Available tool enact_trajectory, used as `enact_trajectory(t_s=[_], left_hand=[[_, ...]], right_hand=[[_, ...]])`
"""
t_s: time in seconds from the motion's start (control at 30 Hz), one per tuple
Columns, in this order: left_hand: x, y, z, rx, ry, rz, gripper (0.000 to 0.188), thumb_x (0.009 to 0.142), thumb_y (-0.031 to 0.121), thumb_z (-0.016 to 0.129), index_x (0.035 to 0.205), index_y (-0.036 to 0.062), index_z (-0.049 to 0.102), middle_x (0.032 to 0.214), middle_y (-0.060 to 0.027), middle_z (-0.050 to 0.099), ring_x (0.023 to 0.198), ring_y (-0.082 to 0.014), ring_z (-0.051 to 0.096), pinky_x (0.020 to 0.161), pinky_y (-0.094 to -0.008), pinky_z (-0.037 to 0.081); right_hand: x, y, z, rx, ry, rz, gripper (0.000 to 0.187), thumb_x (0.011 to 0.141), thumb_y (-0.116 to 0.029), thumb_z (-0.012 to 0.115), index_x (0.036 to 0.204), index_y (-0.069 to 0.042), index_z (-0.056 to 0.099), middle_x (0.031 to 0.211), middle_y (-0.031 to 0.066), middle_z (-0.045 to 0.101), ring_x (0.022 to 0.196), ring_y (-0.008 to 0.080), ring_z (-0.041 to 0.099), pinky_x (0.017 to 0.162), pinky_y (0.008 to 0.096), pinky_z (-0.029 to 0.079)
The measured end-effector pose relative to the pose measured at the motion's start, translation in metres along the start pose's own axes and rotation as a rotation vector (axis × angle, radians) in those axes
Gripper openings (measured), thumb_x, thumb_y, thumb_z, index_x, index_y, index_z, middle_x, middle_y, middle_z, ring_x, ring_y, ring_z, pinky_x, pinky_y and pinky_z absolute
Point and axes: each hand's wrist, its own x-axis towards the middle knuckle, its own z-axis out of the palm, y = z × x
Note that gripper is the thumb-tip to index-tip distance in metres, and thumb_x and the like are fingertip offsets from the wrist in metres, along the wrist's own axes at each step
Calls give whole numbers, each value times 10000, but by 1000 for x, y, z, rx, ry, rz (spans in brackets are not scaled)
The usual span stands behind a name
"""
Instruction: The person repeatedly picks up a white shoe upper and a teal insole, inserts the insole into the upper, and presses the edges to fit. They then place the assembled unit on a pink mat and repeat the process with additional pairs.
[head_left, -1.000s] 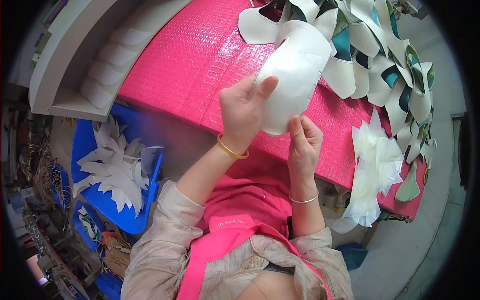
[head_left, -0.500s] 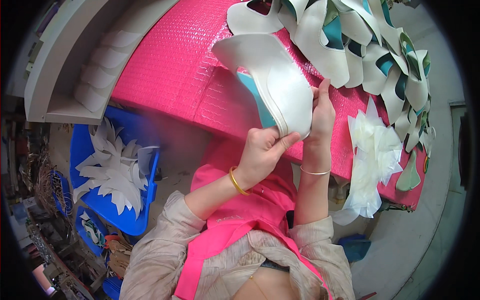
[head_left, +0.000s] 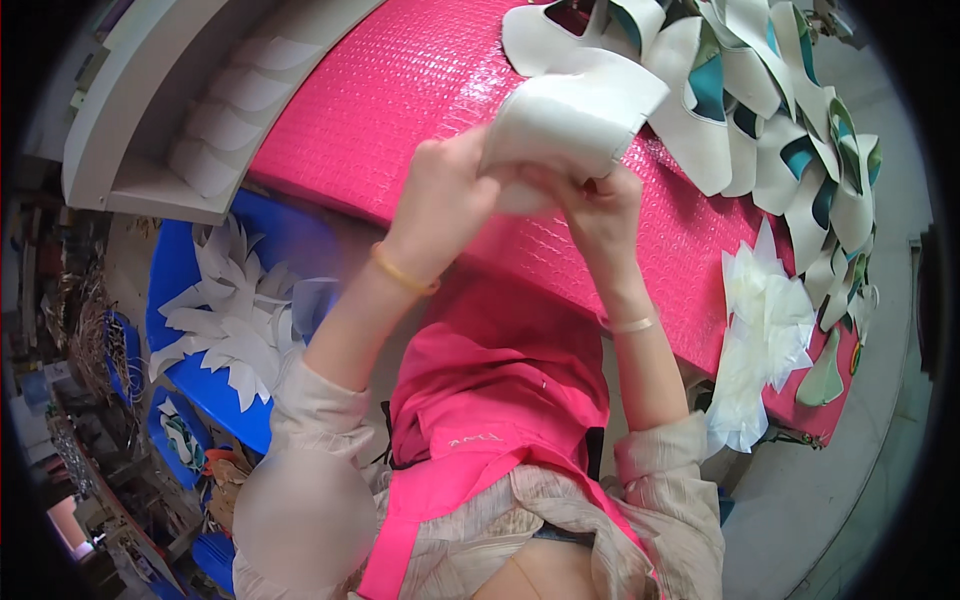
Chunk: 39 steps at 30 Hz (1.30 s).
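Note:
A white shoe upper (head_left: pixel 565 120), bent over in a curve, is held up above the pink table by both hands. My left hand (head_left: pixel 450 190) grips its left lower edge, fingers closed and a little blurred. On the other side my right hand (head_left: pixel 598 205) pinches the lower edge, thumb and fingers drawn together. The inside of the upper faces away from view. Just beyond it lies a heap of similar white uppers (head_left: pixel 690 140) with teal linings, overlapping across the far right of the table.
The pink-covered table (head_left: pixel 370 130) runs across in front of me. At left, a grey curved shelf (head_left: pixel 150 190) holds white cut pieces, above a blue bin (head_left: pixel 185 385) with more white pieces (head_left: pixel 235 330). Thin translucent sheets (head_left: pixel 762 335) hang over the right table edge beside a pale green piece (head_left: pixel 822 375).
The shoe upper has been raised, turned and bent, so its teal lining no longer shows. My left hand has moved up and left; my right hand has shifted slightly left and down.

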Motion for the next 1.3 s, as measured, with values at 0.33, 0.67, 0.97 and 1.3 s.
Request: enact_trajectory(t_s=[0.33,0.67,0.97,1.3], left_hand=[[-8,-47,19,260,443,-252,947,766,462,615,1330,-126,133,1374,-321,165,1269,-434,216,1040,-429,216],[27,-89,-21,122,367,-436,577,929,423,317,1174,-89,419,1117,-278,506,1031,-380,508,879,-448,387],[-4,23,-23,-2030,-168,111,536,926,383,312,1308,11,367,1302,-168,431,1176,-285,440,1019,-434,292],[22,24,16,-2190,-261,158,600,910,412,317,1363,22,271,1388,-121,329,1241,-262,368,1046,-422,239]], right_hand=[[13,2,60,-258,-356,136,342,750,-73,599,1075,25,557,1019,222,587,921,318,591,804,399,446],[85,39,22,-199,112,6,223,799,-199,621,795,13,551,649,143,552,568,233,532,542,348,403],[62,67,-27,-56,-382,785,292,864,-242,474,806,6,618,700,49,594,616,119,529,576,286,441],[42,-93,-53,-361,217,-410,295,762,-209,673,916,5,543,760,68,560,747,180,554,680,254,424]])
